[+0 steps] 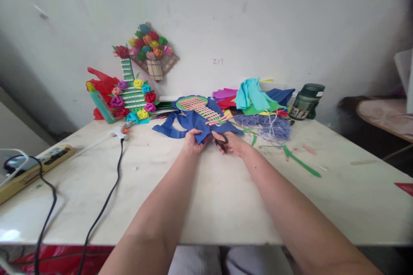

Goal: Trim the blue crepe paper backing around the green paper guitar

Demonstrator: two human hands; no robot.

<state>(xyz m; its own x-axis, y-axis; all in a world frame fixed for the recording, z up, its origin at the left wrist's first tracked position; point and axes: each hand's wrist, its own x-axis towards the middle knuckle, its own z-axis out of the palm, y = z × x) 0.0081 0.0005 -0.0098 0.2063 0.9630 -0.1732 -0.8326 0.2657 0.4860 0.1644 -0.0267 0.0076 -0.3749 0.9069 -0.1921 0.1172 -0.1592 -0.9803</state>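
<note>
Dark blue crepe paper (167,128) lies bunched and partly cut out at the middle of the table's far half. My left hand (194,139) is closed on its near edge. Black-handled scissors (221,141) are gripped in my right hand (229,142), fingers through the handles, with the blades pointing at the paper beside my left hand. Whether the blades are apart cannot be made out. Just beyond both hands, a green-edged piece woven with pink and white strips (201,107) rests on more blue paper.
Green scraps (302,162) and purple yarn (274,126) lie right of my hands. Coloured paper (253,96) and a dark bottle (306,101) stand behind. At the left are paper-flower crafts (134,94), a glue gun (121,131), its black cable and a power strip (48,163).
</note>
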